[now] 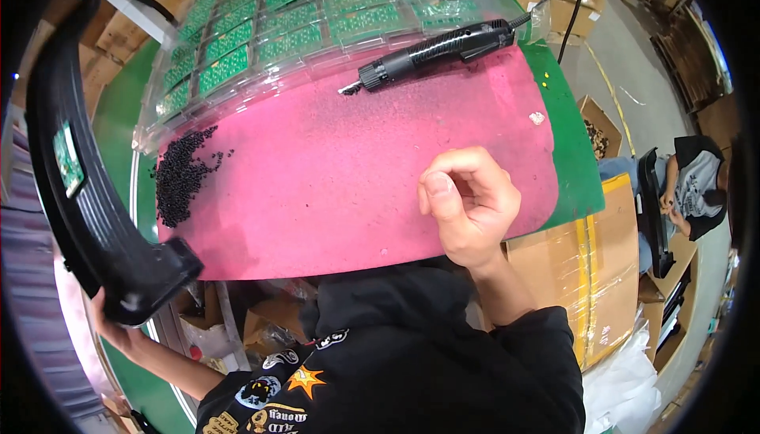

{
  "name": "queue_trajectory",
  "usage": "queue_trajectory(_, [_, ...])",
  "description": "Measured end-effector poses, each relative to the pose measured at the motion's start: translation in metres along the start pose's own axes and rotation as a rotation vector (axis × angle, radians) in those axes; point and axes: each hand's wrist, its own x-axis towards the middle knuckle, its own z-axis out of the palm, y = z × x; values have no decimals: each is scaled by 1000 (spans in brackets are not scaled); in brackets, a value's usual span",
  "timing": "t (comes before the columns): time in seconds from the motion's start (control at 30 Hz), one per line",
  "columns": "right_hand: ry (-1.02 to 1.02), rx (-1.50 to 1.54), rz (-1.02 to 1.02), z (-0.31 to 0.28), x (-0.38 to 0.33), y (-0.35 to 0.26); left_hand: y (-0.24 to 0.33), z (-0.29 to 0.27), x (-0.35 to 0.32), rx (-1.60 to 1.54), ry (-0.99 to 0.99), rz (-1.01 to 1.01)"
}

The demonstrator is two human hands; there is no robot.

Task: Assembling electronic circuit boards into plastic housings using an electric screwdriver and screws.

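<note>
My left hand (113, 328) is closed round the lower end of a long, curved black plastic housing (103, 197) at the far left. The housing stands tilted, raised over the table's left side, and a small green circuit board (69, 160) sits in it. Over the right part of the pink mat (340, 189), my right hand (473, 204) is curled, thumb against the bent fingers; anything inside them is hidden. A heap of small black screws (184, 177) lies on the mat's left side. Across the far side rests a black electric screwdriver (435, 54), touched by neither hand.
Clear plastic trays (332, 42) of green circuit boards stand along the far edge. The screwdriver's cord (546, 3) runs off at the far right. A taped cardboard box (586, 276) stands right of me. Farther right, another person (697, 189) sits with a similar black part (654, 212).
</note>
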Motion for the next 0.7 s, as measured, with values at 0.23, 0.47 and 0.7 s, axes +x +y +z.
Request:
queue_trajectory(0.23, [-23, -57, -47, -4, -3, 1, 17, -12, 8, -152, 1, -38])
queue_trajectory(0.47, [-41, -92, -122, -5, -5, 1, -7, -73, 63, -286, 191, 22])
queue_trajectory(0.7, [63, -80, -279, -5, -5, 6, -14, -156, 155, -96, 541, 123])
